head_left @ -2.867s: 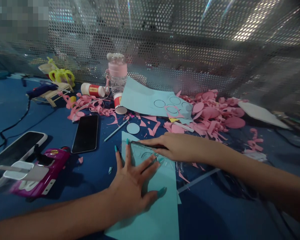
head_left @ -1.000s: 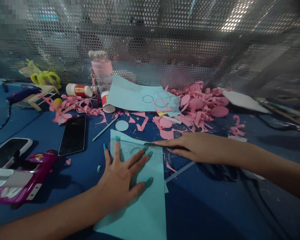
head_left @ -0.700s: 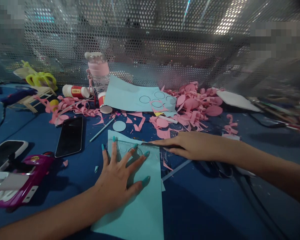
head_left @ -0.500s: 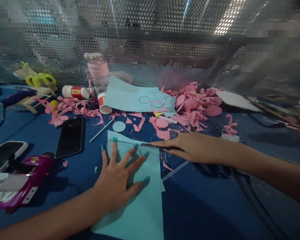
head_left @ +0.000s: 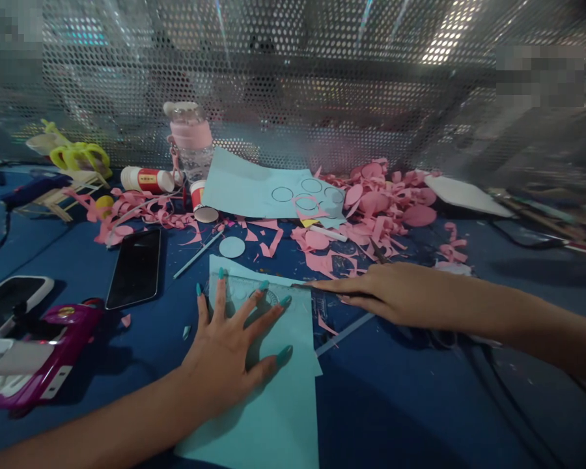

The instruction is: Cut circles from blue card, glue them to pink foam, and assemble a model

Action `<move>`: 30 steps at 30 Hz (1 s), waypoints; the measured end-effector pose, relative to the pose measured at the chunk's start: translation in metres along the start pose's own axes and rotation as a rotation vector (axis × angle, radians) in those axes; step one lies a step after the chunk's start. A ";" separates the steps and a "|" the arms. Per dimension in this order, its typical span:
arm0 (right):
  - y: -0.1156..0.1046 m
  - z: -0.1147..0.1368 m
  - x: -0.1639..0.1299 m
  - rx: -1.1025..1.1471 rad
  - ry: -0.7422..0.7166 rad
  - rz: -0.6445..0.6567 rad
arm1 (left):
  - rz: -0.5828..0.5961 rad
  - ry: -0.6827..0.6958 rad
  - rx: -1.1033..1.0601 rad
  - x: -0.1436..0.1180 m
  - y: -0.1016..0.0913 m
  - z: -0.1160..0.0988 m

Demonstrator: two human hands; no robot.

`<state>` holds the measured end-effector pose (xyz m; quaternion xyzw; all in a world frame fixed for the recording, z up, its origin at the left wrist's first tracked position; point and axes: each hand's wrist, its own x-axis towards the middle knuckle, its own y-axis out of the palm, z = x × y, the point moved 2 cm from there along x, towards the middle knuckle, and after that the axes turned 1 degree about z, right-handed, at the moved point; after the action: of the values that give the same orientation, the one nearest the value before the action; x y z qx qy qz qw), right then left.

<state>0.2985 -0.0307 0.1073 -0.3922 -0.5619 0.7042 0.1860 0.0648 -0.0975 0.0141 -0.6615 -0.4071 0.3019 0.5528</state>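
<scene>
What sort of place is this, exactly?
Probably a craft worktable: the left hand spreads over a light-blue sheet, pink paper scraps lie heaped beyond, and a paper with drawn circles lies beside them.

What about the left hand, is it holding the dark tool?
No, the left hand lies spread over the blue sheet, and the right hand holds the dark tool.

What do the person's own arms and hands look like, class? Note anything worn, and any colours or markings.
The left forearm and right forearm are bare where they show, with no sleeve or watch. The left hand and right hand wear no gloves. The left hand's long nails are glossy teal; the right hand's nails cannot be made out.
</scene>
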 end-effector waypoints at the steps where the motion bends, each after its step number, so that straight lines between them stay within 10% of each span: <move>1: 0.000 -0.002 -0.004 0.009 0.006 0.026 | 0.006 -0.003 0.000 0.000 0.000 0.000; 16: 0.006 -0.013 -0.046 0.139 0.172 -0.022 | -0.020 0.017 -0.010 -0.002 0.003 0.001; 30: 0.033 -0.002 0.033 -0.305 0.686 -0.457 | -0.023 0.069 0.023 -0.002 -0.005 -0.002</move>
<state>0.2858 -0.0159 0.0652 -0.4919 -0.6374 0.3829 0.4529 0.0646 -0.1001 0.0193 -0.6603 -0.3919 0.2772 0.5776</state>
